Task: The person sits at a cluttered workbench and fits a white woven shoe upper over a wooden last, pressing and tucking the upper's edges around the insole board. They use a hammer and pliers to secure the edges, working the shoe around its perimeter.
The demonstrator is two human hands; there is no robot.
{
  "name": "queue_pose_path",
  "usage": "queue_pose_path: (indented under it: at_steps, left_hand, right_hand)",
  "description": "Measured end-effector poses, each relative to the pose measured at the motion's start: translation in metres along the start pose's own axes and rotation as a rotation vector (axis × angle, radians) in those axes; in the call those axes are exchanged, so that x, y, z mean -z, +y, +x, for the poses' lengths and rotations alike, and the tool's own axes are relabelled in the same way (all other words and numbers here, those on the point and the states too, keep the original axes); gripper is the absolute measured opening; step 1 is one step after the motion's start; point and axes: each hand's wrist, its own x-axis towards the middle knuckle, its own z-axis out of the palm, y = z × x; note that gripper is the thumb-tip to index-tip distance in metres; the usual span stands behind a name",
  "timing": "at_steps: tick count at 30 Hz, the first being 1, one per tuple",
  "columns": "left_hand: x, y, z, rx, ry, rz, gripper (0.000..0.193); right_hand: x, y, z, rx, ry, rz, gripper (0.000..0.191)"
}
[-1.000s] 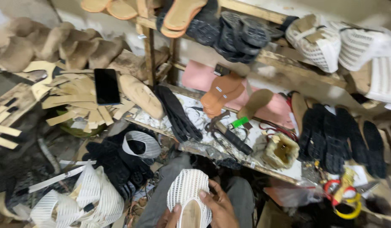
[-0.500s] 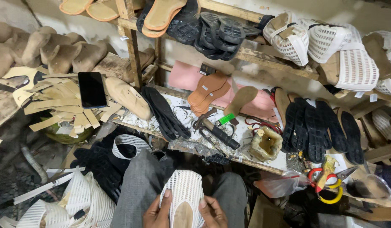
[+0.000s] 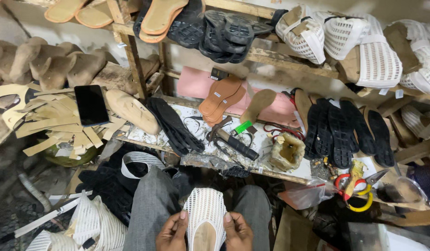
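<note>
White mesh shoe upper (image 3: 205, 209) feels light, floppy; my left hand (image 3: 172, 233) and right hand (image 3: 237, 232) pinch its side edges, fingers closed on it.

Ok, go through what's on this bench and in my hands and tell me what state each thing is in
White mesh shoe upper: on a form, toe pointing away, held on the lap.
Left hand: grip closed on the upper's left edge.
Right hand: grip closed on its right edge.
Phone: screen dark, lying on card strips.
Glue pot: open, crusted.
Hammer: lying flat.
Scissors: lying flat.
</note>
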Motion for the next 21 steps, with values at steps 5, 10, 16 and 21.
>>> queue_pose_path:
  at_steps: [5,10,16,21]
  left_hand:
    - [0.005,0.0,0.003,0.005,-0.055,0.026,0.023]
    - [0.008,0.005,0.002,0.084,-0.007,0.125,0.027]
    - [0.004,0.006,-0.011,0.023,0.039,0.033,0.024]
    - [0.006,0.007,-0.012,-0.032,0.066,0.035,0.024]
  right_hand:
    - [0.0,0.006,-0.004,0.102,-0.095,0.124,0.022]
    - [-0.005,0.001,-0.016,0.186,-0.089,0.07,0.023]
    - [0.004,-0.006,-0.033,-0.252,0.012,0.356,0.038]
    - [0.013,0.0,-0.025,-0.089,-0.061,0.028,0.011]
